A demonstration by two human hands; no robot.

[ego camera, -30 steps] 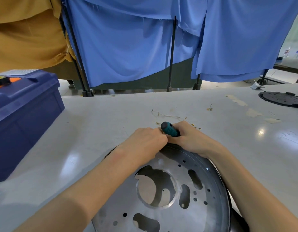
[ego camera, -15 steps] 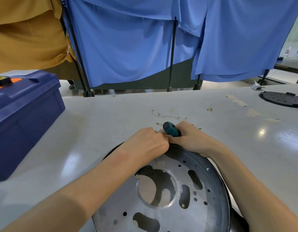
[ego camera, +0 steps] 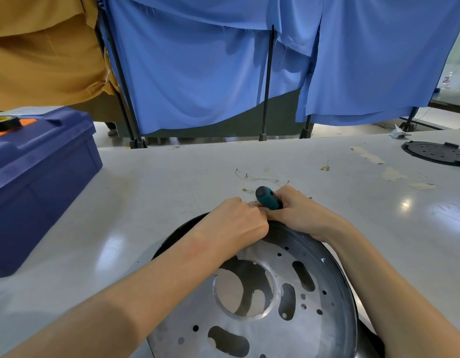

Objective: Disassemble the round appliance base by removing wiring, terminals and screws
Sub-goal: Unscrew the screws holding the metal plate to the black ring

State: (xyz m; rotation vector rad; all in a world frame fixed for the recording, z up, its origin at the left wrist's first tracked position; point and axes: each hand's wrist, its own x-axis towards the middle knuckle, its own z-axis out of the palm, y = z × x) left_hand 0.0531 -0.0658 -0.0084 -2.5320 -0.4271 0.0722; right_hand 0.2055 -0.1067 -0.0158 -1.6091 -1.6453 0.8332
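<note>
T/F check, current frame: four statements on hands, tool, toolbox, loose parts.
1. The right hand grips a teal-handled screwdriver at the far rim of the round base. True.
2. The blue toolbox sits right of the base. False: it is on the left.
3. Loose wires lie on the table beyond the hands. True.
4. The left hand lies flat on the table. False: it is curled up against the right hand, over the rim.
</note>
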